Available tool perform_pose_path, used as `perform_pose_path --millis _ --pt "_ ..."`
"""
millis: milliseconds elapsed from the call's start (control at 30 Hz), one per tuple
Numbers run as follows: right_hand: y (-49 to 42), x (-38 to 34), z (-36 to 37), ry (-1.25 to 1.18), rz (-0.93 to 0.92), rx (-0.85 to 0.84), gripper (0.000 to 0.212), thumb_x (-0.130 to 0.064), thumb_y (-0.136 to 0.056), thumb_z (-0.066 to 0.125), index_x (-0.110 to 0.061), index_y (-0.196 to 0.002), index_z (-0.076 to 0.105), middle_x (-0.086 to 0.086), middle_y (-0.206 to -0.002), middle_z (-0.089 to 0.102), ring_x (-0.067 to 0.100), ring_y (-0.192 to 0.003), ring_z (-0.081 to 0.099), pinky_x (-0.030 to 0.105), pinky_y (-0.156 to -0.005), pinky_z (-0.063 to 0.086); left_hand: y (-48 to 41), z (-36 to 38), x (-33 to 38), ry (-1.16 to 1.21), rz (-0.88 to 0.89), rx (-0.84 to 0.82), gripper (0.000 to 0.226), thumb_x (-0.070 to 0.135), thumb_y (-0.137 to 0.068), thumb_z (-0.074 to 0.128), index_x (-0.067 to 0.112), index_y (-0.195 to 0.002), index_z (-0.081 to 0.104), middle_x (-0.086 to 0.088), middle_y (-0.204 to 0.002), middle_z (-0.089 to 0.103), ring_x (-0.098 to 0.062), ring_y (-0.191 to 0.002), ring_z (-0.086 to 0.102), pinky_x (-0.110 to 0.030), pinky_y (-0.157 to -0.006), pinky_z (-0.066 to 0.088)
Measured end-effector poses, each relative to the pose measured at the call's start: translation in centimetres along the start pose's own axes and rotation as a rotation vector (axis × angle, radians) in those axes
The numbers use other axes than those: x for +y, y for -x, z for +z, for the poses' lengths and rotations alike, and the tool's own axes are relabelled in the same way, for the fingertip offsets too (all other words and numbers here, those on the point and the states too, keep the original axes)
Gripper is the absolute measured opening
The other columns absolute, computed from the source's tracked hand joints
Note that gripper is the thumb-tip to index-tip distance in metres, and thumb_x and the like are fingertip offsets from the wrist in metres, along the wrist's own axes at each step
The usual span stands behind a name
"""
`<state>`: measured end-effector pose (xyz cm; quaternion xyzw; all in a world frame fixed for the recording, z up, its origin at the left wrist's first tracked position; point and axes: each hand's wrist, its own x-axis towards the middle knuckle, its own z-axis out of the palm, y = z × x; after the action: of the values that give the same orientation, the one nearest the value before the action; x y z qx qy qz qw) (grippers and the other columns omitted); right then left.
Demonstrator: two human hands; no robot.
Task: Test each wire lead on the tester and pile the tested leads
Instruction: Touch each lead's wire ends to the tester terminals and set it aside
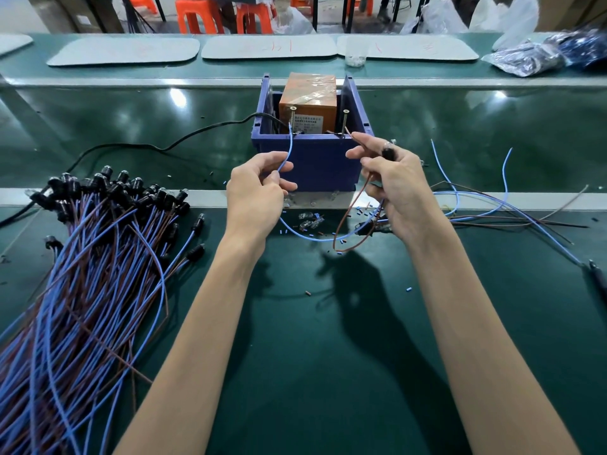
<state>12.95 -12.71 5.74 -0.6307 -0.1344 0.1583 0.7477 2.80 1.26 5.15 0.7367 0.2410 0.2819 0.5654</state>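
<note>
Head camera, at the bench: from my remote seat I am watching a person's two bare hands presenting one lead to the tester (308,103), an orange box sitting in a blue bin (315,159) at the far side of the green mat (328,356).

The left hand (259,188) is pinching the lead's blue wire (291,142) between thumb and curled fingers. The wire is rising out of that grip, its long axis running up and slightly right. Its bare tip is sitting at or just beside the left screw (292,118) standing on the bin's front edge; I cannot tell whether metal is touching metal.

The right hand (391,185) is curling round the lead's black lamp holder (389,151) while its thumb and forefinger are pinching the brown wire (342,221). That wire's tip is pointing left toward the right screw (345,121) and stopping just short of it. Below the hands both wires are hanging in slack loops to the mat.

The coming move, as I am judging it, is turning on that small gap. The right screw is lying just left of the brown tip, so the right hand, the nearer one, is needing only a short push leftward along the wire's own axis, with the blue tip held on its own screw.

A pile of leads (98,244) is lying well apart at the left, nearer the left hand, and loose leads (505,178) are trailing off to the right; which heap is the tested one I cannot tell. A black cable (197,131) is running into the bin.
</note>
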Motion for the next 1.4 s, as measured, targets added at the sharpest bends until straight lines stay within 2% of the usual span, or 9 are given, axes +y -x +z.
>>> perform_pose_path --millis 333,800,967,1067,1267,1400 --pt "-0.15 0.11 -0.06 -0.004 -0.002 -0.003 0.043 0.011 -0.087 0.04 -0.018 -0.105 0.066 -0.007 -0.081 0.066 0.004 -0.052 0.031 0.012 -0.039 0.025 -0.2 0.0 -0.1 -0.06 -0.001 -0.01 0.035 -0.006 -0.094 0.039 0.017 -0.106 0.063 0.012 -0.089 0.064 0.006 -0.057 0.06 -0.008 -0.06 0.042" --pt "-0.71 0.86 -0.24 0.007 -0.017 0.043 0.044 0.012 -0.08 0.044 -0.021 -0.094 0.07 -0.007 -0.075 0.071 0.002 -0.042 0.035 0.01 -0.037 0.027 -0.39 -0.29 -0.13 -0.13 0.018 -0.036 0.038 -0.006 -0.095 0.039 0.013 -0.114 0.065 0.006 -0.093 0.065 0.007 -0.056 0.059 -0.008 -0.059 0.046" --pt "-0.81 0.93 -0.29 0.01 -0.017 0.033 0.043 0.011 -0.082 0.044 -0.021 -0.097 0.07 -0.006 -0.077 0.072 0.002 -0.041 0.037 0.01 -0.038 0.027 -0.35 -0.32 -0.06 -0.133 0.017 -0.04 0.038 -0.006 -0.095 0.039 0.013 -0.115 0.065 0.005 -0.095 0.065 0.007 -0.057 0.059 -0.009 -0.061 0.046" --pt "-0.82 0.96 -0.25 0.03 -0.015 0.041 0.042 0.009 -0.083 0.045 -0.021 -0.099 0.07 0.001 -0.082 0.068 0.001 -0.041 0.037 0.01 -0.038 0.028 -0.38 -0.31 -0.07 -0.136 0.016 -0.04 0.038 -0.005 -0.095 0.039 0.013 -0.116 0.065 0.006 -0.095 0.065 0.007 -0.057 0.059 -0.01 -0.062 0.047" --pt "-0.84 0.96 -0.12 0.04 -0.013 0.038 0.045 0.011 -0.082 0.043 -0.02 -0.1 0.07 -0.007 -0.077 0.072 0.002 -0.043 0.036 0.01 -0.038 0.027 -0.37 -0.26 -0.13 -0.133 0.014 -0.041 0.039 -0.006 -0.095 0.039 0.013 -0.116 0.065 0.007 -0.094 0.065 0.007 -0.057 0.059 -0.008 -0.061 0.047" --pt "-0.72 0.85 -0.15 0.063 0.001 0.053 0.042 0.011 -0.084 0.044 -0.015 -0.107 0.069 0.0 -0.082 0.068 0.002 -0.045 0.038 0.01 -0.038 0.028 -0.26 -0.28 -0.06 -0.133 0.014 -0.044 0.037 -0.006 -0.095 0.04 0.014 -0.115 0.064 0.009 -0.093 0.064 0.007 -0.058 0.061 -0.009 -0.062 0.049"
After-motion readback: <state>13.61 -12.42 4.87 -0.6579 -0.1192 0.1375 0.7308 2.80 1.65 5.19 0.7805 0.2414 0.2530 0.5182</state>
